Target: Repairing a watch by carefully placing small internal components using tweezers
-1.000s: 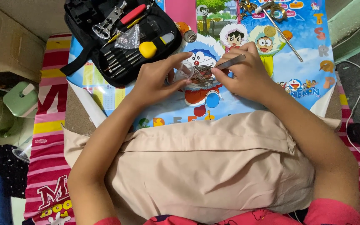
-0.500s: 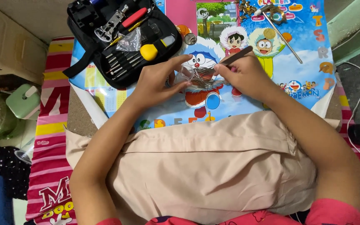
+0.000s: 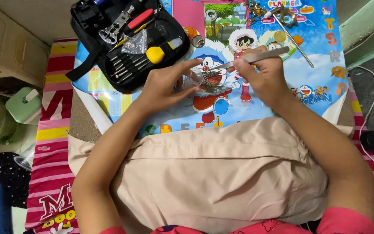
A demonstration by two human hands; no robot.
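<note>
Pinching slim metal tweezers (image 3: 256, 57) in our right hand (image 3: 262, 78), we steady a small clear packet (image 3: 194, 79) of thin, light, slippery pins (image 3: 211, 84) with our left hand (image 3: 167, 86), mid-frame.

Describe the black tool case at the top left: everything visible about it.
The black tool case lies unzipped and open flat on the cartoon poster, upper left, beyond the left hand, not touching it. It looks like fabric. Inside: thin metal drivers in a row, a yellow-handled tool, a red-handled tool, a metal wrench and a clear packet.
</note>
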